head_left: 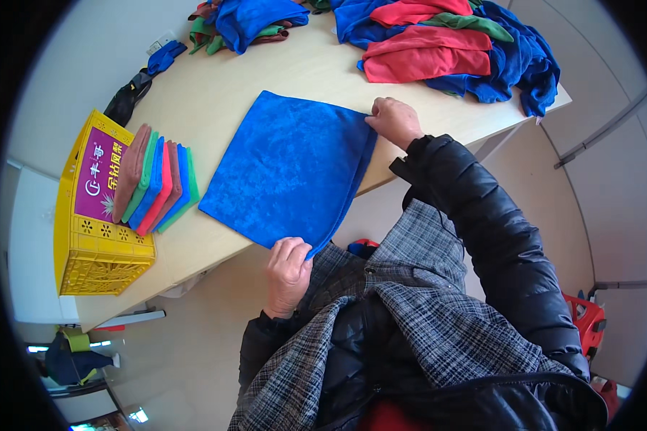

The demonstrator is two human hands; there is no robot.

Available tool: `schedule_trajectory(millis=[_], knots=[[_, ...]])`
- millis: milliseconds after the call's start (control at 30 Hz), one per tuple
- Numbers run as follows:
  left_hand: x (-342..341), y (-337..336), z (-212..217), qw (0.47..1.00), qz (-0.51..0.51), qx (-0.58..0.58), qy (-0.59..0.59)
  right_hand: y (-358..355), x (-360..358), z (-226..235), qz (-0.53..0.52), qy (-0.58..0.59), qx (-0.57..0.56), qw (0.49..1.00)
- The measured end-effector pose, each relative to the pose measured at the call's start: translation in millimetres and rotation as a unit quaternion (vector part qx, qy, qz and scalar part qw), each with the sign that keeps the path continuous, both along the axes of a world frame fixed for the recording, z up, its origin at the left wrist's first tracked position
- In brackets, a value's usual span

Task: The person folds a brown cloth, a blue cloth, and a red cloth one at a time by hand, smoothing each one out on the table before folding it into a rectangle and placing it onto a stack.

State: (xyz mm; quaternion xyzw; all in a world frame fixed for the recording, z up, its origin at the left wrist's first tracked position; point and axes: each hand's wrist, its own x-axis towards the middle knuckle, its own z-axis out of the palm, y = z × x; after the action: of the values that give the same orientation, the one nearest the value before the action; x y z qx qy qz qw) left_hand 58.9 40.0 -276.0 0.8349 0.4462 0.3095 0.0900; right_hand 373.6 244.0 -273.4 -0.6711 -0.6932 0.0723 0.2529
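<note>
A blue cloth (287, 169), doubled over into a rough square, lies on the wooden table in front of me. My left hand (289, 271) pinches its near corner, just past the table's front edge. At the far right corner my right hand (395, 121) grips the cloth between thumb and curled fingers. The cloth's right side shows two layers, and its near right part hangs over the edge. Left of it, several folded cloths (158, 179) in brown, green, blue and red stand in a row against a yellow crate.
The yellow plastic crate (108, 258) stands on the table's left end. Loose piles of blue, red and green cloths (438, 54) and mixed cloths (255, 21) cover the far side of the table (187, 93). A black item (128, 99) lies by the wall.
</note>
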Motion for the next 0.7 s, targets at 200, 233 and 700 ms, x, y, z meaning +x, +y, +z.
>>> schedule_trajectory(millis=[200,233,700], knots=[[-2.2,-0.2,-0.4,1.0,0.005,-0.013,-0.008,7.9,-5.8,-4.2,0.009,0.017,-0.006,1.0],[-2.5,0.1,-0.6,1.0,0.005,-0.016,-0.01,8.5,-6.2,-3.3,0.015,0.027,0.031,0.999],[5.5,7.8,-2.9,0.999,-0.001,-0.01,-0.031,-4.0,18.4,-4.4,0.018,0.027,-0.014,0.999]])
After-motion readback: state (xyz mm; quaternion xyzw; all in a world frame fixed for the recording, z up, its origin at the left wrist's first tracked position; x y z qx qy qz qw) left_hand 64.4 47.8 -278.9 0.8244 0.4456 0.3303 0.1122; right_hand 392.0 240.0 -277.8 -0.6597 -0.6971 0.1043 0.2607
